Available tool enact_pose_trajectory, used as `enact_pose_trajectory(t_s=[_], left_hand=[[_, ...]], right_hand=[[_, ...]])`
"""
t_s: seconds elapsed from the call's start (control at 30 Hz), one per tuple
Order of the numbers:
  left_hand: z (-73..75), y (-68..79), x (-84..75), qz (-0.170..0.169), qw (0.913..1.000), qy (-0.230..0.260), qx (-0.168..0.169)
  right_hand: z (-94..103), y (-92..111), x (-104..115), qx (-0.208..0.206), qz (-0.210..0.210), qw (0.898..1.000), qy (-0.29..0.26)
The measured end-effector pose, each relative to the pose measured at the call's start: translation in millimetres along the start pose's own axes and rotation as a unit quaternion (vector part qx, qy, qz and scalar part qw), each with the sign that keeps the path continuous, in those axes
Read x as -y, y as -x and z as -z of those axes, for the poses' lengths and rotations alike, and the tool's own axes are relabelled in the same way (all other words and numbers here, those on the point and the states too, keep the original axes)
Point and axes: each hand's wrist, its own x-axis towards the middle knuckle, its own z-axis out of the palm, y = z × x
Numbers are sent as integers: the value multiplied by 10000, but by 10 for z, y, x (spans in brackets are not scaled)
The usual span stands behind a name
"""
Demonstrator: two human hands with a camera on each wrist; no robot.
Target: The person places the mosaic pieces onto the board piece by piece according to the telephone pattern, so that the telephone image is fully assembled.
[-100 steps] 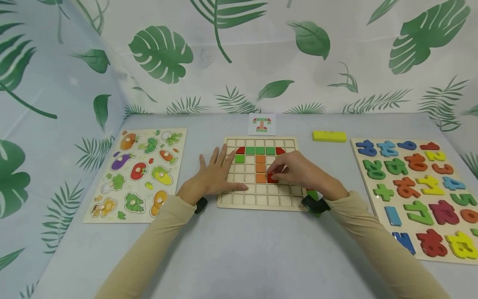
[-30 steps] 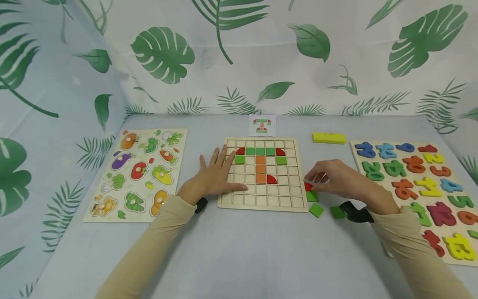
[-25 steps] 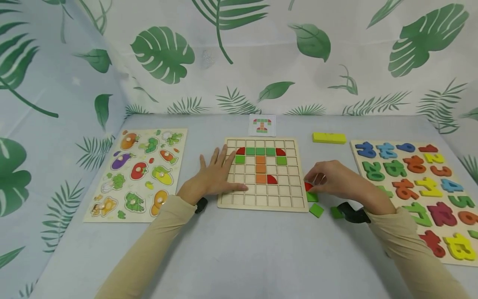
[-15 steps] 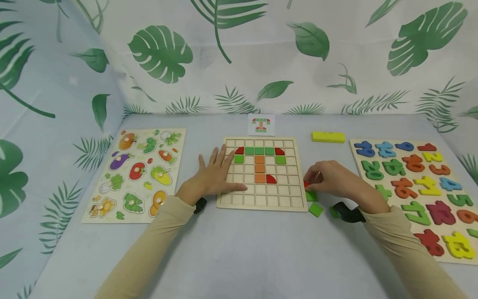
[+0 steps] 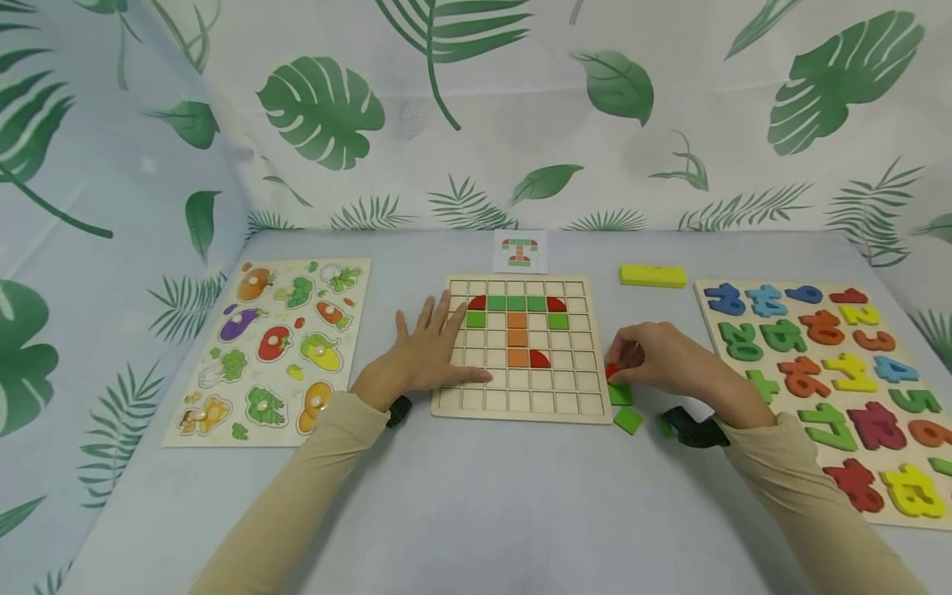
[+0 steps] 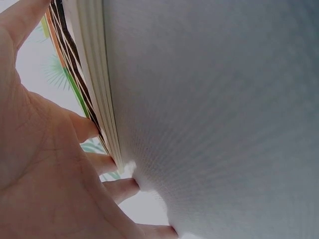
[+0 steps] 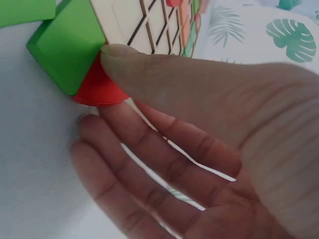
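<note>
In the head view, a wooden grid board (image 5: 565,403) lies mid-table with red, green and orange blocks in its squares. My left hand (image 5: 416,351) rests with spread fingers over its left edge. Beside the board's right edge, my right hand (image 5: 662,355) pinches a red quarter-circle block (image 5: 613,372). In the right wrist view the thumb lies on top of that red block (image 7: 98,89), fingers below it. It overlaps a green square block (image 7: 70,45). On the board, another red quarter-circle block (image 5: 539,359) sits right of the lowest orange square (image 5: 518,357).
Behind the board lies a pattern card (image 5: 520,251), with a yellow bar (image 5: 653,276) to its right. A vegetable puzzle (image 5: 268,351) is on the left, a number puzzle (image 5: 840,388) on the right. Loose green squares (image 5: 628,421) lie near my right wrist.
My right hand has let go of the red quarter-circle block on the board and moved right to the loose blocks, where it now pinches another red one. My left hand has stayed put.
</note>
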Motion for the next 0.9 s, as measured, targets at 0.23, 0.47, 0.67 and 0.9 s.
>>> enact_pose_trajectory(t_s=[0.23,0.47,0.67,0.9], left_hand=[[-18,-11,4,-39,10000,-57,-4],[-23,-16,-1,-58,10000,-46,5],[-11,-18,5,-81,10000,-31,-10],[-4,-2,23,-46,10000,-53,-20]], right_hand=[[-7,20,-15,-143,74,9997,-199],[11,-8,23,-489,208,9986,-79],[49,-120,160,-741,505,9959,-109],[59,-319,408,-816,944,9919,-219]])
